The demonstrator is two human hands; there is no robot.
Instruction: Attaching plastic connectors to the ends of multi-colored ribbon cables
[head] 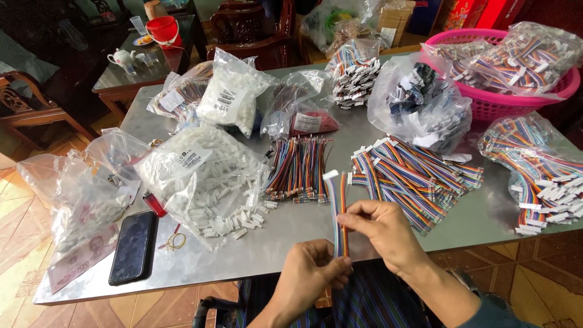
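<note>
I have both hands on one ribbon cable (340,212), a flat rainbow strip with white plugs at its far end. My left hand (310,273) pinches the near end of it between thumb and fingers, closed tight on the strip. My right hand (382,231) pinches it just beyond that, thumb and forefinger closed on the middle of the strip, so the two grips sit near each other with a short run of cable between them. The rest of the cable stands up past the right grip, and it looks parted into two strands from there to the plugs.

To do this well, I judge both pinches should stay flat on the ribbon, not on its edge, so the wires do not twist, and the pull should stay gentle and straight along the strip.

Beyond the right grip, on the table (291,237), lies a fanned heap of finished cables (419,173). Beyond the left grip lies a bundle of loose wires (297,167), and further to its left a split bag of white plugs (200,176). A phone (133,246) and a red lighter (153,203) lie well off to the left of that grip. A pink basket (498,106) stands far past the right one.
</note>
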